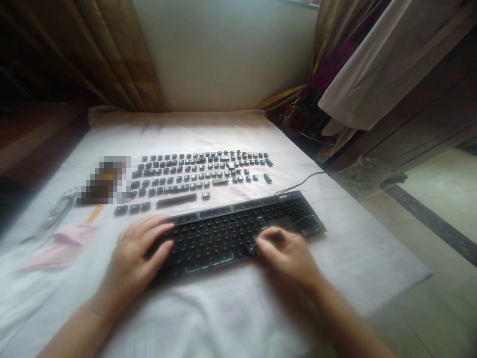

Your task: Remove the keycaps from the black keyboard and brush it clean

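Note:
A black computer keyboard (219,233) lies at a slant on the cloth-covered table, most of its keycaps off and rows of small posts showing. My left hand (139,248) holds its left end, thumb and fingers resting over the top. Over the right half, my right hand (285,251) is closed in a pinch on a slim dark tool (276,236). Fingers and blur hide what kind of tool it is. Its dark end touches or hovers at the keyboard near the front edge; I cannot tell which. Behind, loose black keycaps (182,178) lie in rows, with the long space bar (176,200) in front.
A pink cloth (59,246) and a clear plastic item (59,211) lie at the left, beside a pixelated patch. The keyboard cable (298,183) runs off the table's right edge. Curtains hang behind. Tiled floor (428,214) shows at the right.

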Demonstrator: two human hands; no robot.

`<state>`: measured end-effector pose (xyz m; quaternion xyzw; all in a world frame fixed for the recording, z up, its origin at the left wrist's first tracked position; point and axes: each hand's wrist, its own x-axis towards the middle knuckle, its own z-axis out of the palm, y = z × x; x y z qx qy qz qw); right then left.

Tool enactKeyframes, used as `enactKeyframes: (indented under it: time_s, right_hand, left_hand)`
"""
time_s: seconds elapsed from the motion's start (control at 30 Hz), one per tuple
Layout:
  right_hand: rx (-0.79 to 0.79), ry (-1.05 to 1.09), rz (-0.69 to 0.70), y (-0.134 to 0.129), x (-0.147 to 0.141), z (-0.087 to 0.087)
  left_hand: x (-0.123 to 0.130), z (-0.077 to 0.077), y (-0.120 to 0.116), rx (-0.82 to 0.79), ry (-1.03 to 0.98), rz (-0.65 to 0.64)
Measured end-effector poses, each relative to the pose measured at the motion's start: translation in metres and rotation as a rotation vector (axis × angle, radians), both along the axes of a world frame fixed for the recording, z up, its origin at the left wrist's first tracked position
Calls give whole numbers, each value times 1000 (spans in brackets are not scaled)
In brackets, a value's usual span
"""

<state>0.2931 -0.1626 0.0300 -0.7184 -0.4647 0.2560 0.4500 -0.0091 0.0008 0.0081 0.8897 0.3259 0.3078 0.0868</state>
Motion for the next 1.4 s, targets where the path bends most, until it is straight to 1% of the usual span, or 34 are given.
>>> enactKeyframes:
  time_s: [0.13, 0.23, 0.33, 0.47, 0.57, 0.67, 0.83, 0.9, 0.97, 1.03, 1.2, 1.33, 1.4]
  right_hand:
    - [-9, -67, -14, 1, -3, -3]
    - [-26, -152, -20, 0, -7, 2]
    - [-48, -229, 8, 0, -11, 9]
    - [-58, -251, 33, 4, -11, 16]
    - [-112, -228, 47, 9, -9, 18]
    - [-126, -226, 39, 8, -12, 16]
    - [60, -282, -33, -4, -23, 8]
    - [54, -237, -52, -6, -25, 6]
    - [3, -172, -60, -6, -26, 6]
    - [-13, -157, -67, -6, -28, 4]
    - [146, -341, -115, -9, -34, 0]
    - [96, -350, -107, -9, -34, -4]
    - [119, -368, -120, -9, -33, -10]
  left_hand:
    - [0, 0, 0, -5, -9, -5]
    - [1, -1, -1, -9, -5, -9]
    - [2, -1, -1, -10, -2, -13]
    - [2, -2, -1, -3, 3, -28]
    - [1, -3, 0, 9, 8, -40]
    - [1, -4, -1, -3, 16, -37]
    - [1, -4, -2, -17, 19, -27]
    - [1, -4, -2, -18, 18, -29]
    - [1, -5, -1, -15, 17, -31]
    - [2, -5, -1, 0, 21, -42]
    - [2, -5, -1, 21, 41, -62]
    - [2, -6, 0, -2, 29, -45]
    - [2, -7, 0, -27, 37, -32]
